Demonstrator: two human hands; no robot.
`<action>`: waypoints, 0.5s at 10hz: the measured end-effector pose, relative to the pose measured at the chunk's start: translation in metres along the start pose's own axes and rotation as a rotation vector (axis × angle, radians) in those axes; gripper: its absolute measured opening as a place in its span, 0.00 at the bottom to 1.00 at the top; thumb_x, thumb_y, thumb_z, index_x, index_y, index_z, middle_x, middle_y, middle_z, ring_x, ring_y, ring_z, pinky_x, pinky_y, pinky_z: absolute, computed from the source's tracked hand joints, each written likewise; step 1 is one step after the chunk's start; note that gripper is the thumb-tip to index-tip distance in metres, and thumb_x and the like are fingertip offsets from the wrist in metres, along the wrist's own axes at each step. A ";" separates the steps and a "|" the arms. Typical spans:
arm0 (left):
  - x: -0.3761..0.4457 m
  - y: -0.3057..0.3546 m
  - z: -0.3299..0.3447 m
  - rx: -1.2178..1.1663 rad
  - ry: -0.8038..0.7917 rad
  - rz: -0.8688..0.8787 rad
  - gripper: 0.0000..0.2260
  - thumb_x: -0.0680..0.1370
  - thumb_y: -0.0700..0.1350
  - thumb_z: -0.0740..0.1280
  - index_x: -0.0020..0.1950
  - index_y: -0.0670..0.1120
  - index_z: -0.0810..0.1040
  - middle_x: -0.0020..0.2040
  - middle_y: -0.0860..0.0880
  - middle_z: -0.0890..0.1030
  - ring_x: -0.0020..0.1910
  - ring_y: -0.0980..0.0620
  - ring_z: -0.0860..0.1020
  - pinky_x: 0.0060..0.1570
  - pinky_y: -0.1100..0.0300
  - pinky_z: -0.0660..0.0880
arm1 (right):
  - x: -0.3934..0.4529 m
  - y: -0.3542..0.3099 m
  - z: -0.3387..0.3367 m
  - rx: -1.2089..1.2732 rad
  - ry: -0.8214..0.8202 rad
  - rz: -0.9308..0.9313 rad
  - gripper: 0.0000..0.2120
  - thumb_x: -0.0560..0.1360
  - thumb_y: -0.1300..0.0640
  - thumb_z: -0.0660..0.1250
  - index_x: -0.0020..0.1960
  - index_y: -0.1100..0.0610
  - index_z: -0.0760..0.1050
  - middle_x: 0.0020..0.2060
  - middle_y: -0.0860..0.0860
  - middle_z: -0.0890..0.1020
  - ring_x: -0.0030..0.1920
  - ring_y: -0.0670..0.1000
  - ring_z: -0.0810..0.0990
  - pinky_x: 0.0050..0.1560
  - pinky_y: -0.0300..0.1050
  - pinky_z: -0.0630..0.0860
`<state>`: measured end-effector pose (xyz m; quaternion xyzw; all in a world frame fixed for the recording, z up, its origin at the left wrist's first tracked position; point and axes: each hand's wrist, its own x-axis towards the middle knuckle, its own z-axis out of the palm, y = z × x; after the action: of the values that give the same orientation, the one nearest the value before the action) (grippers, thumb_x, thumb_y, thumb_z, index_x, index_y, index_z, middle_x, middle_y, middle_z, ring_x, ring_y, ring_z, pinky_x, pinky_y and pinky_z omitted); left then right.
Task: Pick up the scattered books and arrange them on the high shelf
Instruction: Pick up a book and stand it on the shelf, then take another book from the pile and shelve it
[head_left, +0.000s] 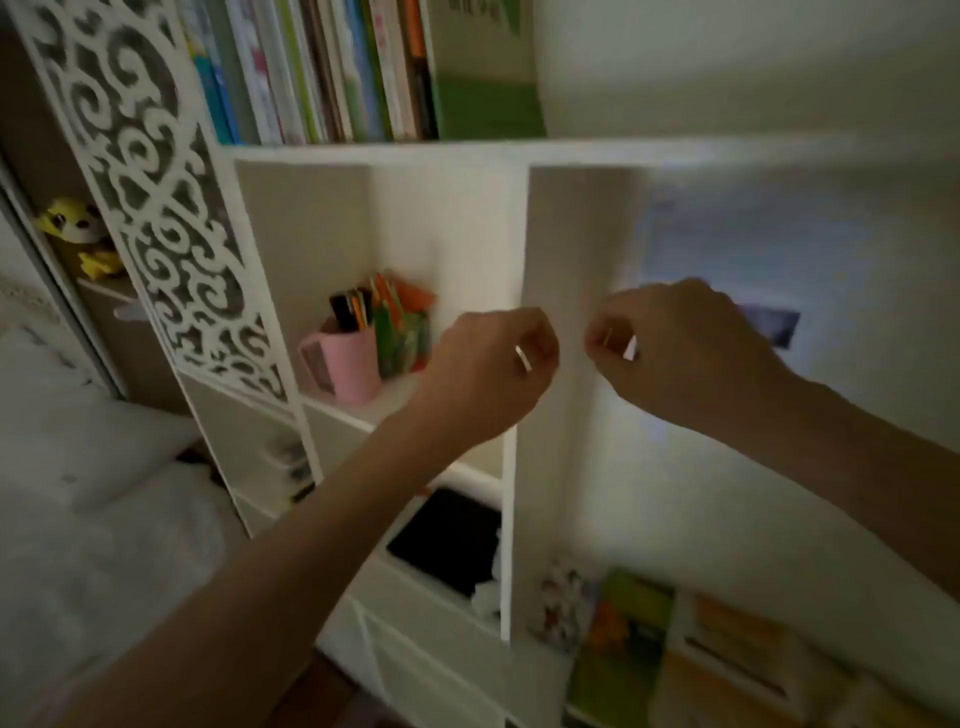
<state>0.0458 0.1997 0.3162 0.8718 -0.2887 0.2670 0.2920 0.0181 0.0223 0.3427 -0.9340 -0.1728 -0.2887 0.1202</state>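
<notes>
A row of upright books stands on the high shelf of a white shelf unit, with a green book at its right end. Low at the right, several loose books lie blurred on a surface: a green one, an orange-and-white one and a patterned one. My left hand and my right hand hover side by side in front of the unit's upright divider. Both have loosely curled fingers and hold nothing.
A pink cup with pens and a pack of coloured items sits in the middle cubby. A black flat thing lies in the cubby below. A white lattice panel, a yellow plush toy and white bedding are at the left.
</notes>
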 end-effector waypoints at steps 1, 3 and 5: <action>-0.049 0.005 0.094 -0.067 -0.390 -0.175 0.03 0.75 0.44 0.68 0.47 0.47 0.82 0.44 0.52 0.84 0.44 0.51 0.81 0.50 0.59 0.77 | -0.084 0.060 0.068 0.001 -0.320 0.277 0.06 0.72 0.57 0.67 0.41 0.49 0.81 0.40 0.48 0.83 0.39 0.52 0.81 0.43 0.47 0.80; -0.139 -0.012 0.258 -0.301 -0.951 -0.458 0.12 0.78 0.41 0.67 0.61 0.47 0.74 0.53 0.43 0.78 0.51 0.47 0.78 0.52 0.65 0.74 | -0.255 0.148 0.166 0.133 -0.675 0.741 0.10 0.74 0.54 0.60 0.47 0.57 0.77 0.39 0.50 0.77 0.41 0.50 0.78 0.43 0.45 0.71; -0.253 -0.148 0.510 -0.281 -0.869 -0.598 0.33 0.70 0.55 0.72 0.68 0.72 0.58 0.61 0.61 0.74 0.59 0.54 0.77 0.54 0.58 0.78 | -0.353 0.187 0.222 0.163 -0.689 1.070 0.22 0.77 0.50 0.64 0.68 0.57 0.68 0.63 0.53 0.74 0.61 0.53 0.75 0.56 0.41 0.72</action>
<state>0.1202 0.0472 -0.2467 0.8985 -0.1552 -0.2539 0.3227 -0.0709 -0.1651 -0.0642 -0.9183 0.2669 0.1419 0.2558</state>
